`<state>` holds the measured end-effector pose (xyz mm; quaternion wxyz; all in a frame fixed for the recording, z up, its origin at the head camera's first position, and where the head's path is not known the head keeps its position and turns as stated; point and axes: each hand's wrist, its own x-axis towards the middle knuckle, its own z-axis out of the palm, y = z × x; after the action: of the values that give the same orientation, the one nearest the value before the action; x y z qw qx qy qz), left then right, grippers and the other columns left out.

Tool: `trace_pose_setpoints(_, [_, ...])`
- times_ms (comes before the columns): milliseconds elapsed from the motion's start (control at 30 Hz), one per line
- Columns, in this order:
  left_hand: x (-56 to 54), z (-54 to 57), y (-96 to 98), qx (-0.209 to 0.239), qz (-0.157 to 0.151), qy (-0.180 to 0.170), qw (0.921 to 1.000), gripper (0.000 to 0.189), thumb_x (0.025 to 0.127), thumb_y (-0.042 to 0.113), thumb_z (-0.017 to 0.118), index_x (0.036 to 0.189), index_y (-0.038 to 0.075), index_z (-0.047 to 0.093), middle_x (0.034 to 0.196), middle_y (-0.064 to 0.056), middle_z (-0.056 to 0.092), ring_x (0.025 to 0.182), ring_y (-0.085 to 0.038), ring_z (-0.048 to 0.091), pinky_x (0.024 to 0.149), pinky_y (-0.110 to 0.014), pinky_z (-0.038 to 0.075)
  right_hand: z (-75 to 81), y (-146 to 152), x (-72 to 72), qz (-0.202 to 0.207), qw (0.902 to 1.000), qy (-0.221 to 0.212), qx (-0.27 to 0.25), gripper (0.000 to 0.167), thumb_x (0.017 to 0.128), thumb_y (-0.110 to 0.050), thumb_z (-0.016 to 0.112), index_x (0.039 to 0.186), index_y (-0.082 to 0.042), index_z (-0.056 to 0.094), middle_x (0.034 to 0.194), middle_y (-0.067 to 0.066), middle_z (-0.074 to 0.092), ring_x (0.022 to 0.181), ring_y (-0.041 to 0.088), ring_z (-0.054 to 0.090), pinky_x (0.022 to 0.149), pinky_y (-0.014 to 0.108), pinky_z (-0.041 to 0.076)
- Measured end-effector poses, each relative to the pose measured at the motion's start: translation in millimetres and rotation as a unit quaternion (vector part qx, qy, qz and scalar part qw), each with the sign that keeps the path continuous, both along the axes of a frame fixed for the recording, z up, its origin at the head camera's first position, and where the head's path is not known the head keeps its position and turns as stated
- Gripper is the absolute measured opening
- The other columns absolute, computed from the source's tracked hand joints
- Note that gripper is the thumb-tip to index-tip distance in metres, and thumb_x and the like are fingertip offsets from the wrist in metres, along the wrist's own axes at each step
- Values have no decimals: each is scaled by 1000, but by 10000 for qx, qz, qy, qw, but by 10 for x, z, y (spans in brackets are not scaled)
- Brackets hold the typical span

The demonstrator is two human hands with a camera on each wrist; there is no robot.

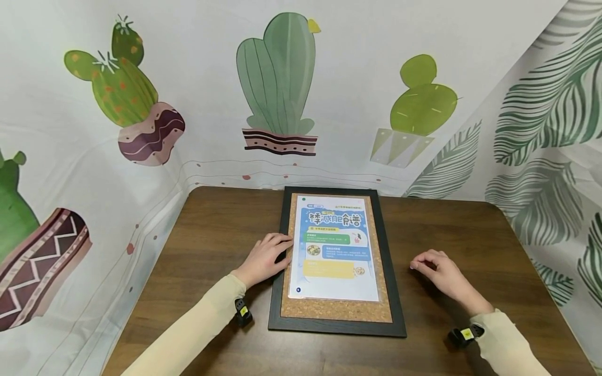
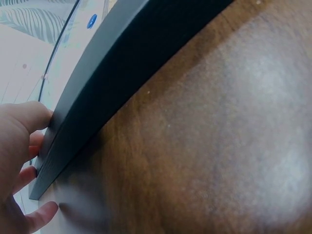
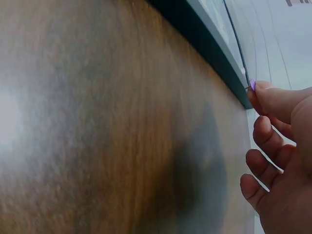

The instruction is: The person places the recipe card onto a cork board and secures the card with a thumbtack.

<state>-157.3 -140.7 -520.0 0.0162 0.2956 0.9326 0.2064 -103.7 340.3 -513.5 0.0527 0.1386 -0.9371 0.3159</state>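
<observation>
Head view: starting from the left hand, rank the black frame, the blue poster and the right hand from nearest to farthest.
1. Black frame, touched by the left hand at its left edge.
2. Blue poster, just inside the frame on the cork.
3. Right hand, on the table beyond the frame's right side.

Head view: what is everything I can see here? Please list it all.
Table: one, dark brown wood, filling the lower scene.
Frame: one, black, lying flat mid-table.
Cork: one panel, tan, inside the frame.
Poster: one, blue and white with a yellow box, lying on the cork.
Backdrop: white cloth with green cactus and leaf prints, behind and beside the table.
Wrist cameras: two, black with yellow tags, one on each wrist.
Sleeves: two, cream, at the bottom edge.
Left hand: fingers resting on the frame's left edge.
Right hand: loosely curled over the table right of the frame, holding nothing.
</observation>
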Motion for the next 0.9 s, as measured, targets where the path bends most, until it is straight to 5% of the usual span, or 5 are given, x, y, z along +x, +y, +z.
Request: trace_pose_setpoints(900, [7,4,3,-94,43,-63,9999,49,103,30,68,147,10,60,150,-7,55,141,-30,45,102,-60,44,80,-499,91,986,9940,-216,-415,13,91,-9,79,88,-22,76,89,-15,64,88,9,50,73,30,45])
